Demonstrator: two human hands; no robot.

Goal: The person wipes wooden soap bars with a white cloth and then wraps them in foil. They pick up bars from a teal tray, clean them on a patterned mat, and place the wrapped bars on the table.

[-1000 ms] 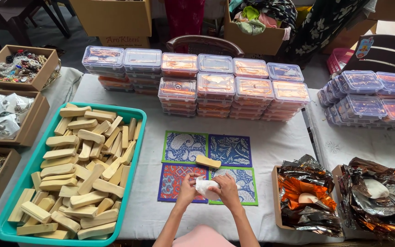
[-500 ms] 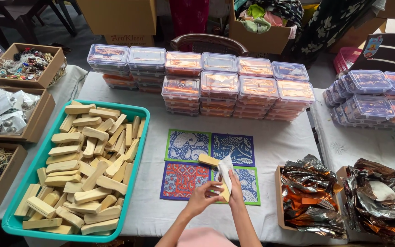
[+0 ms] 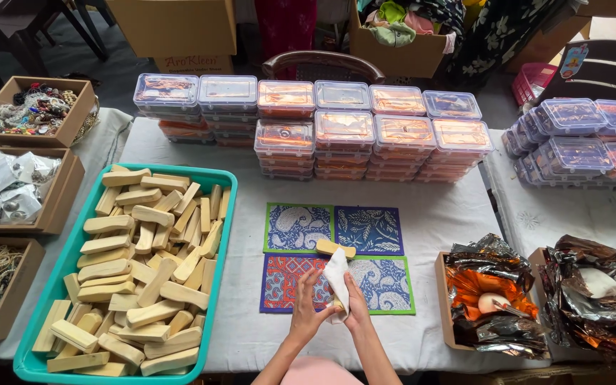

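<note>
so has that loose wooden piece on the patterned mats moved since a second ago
No. The loose wooden piece lies at the same spot as before, where the four patterned mats meet. Only the hands and white cloth shifted.

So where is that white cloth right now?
In the head view, the white cloth sits low and centre, held between the left hand and right hand, over the patterned mats and just below a wooden piece.
</note>
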